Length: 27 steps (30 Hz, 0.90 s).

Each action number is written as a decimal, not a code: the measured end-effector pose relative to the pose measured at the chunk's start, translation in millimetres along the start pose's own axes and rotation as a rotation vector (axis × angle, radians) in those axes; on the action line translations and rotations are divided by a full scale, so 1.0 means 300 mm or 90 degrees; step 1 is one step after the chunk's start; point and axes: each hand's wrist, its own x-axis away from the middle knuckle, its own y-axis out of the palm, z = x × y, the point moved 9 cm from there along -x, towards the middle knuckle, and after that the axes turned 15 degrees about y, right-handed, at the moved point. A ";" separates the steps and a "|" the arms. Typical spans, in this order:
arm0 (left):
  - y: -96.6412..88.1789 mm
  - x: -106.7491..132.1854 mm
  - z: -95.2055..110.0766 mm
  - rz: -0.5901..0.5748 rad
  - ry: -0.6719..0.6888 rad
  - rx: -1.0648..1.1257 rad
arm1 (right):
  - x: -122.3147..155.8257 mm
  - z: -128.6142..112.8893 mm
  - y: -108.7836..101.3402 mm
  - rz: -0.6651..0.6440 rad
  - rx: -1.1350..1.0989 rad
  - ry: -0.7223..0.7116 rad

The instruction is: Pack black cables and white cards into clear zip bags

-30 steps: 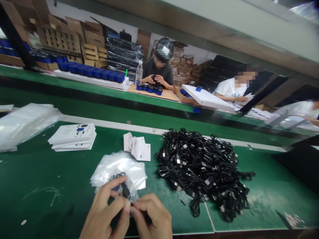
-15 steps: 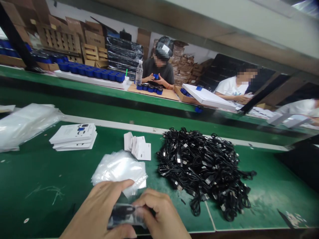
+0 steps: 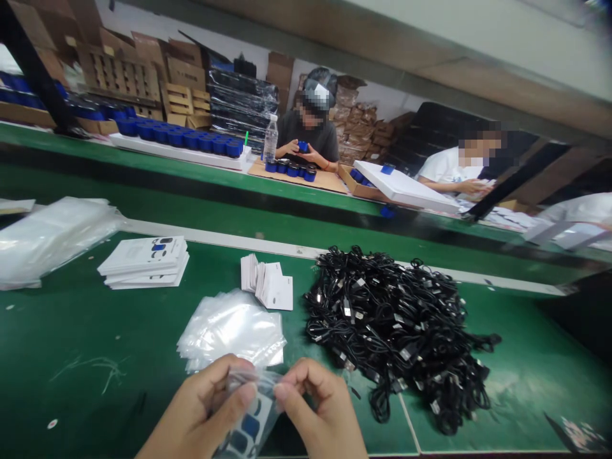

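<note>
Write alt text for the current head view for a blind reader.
A person's left hand and right hand hold a clear bag, a printed sheet showing through, above a green table. Beyond lie plastic bags, white booklets and small cards, with a heap of black cables to the right and people working behind.

1. You face a green table [image 3: 67, 331].
2. You see a big grey shelf [image 3: 502, 70] up high.
3. Far back, you see brown boxes [image 3: 186, 73] and wooden pallets [image 3: 117, 75] by a white wall [image 3: 129, 20].

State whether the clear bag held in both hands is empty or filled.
Not empty: a printed card with blue shapes shows through the clear bag; how full is unclear.
</note>
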 end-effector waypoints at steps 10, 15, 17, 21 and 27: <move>-0.028 0.000 -0.007 0.034 -0.025 -0.008 | 0.015 -0.059 0.004 0.026 0.168 -0.123; -0.033 -0.008 0.014 0.010 0.031 -0.116 | 0.021 -0.071 -0.015 0.069 0.261 -0.185; -0.035 -0.010 0.021 0.008 0.052 -0.156 | 0.024 -0.071 -0.014 0.078 0.281 -0.200; -0.037 -0.010 0.058 0.026 0.116 -0.214 | 0.025 -0.071 -0.017 0.079 0.284 -0.201; -0.047 -0.005 0.080 0.082 0.119 -0.161 | 0.014 -0.052 0.018 -0.029 0.098 -0.141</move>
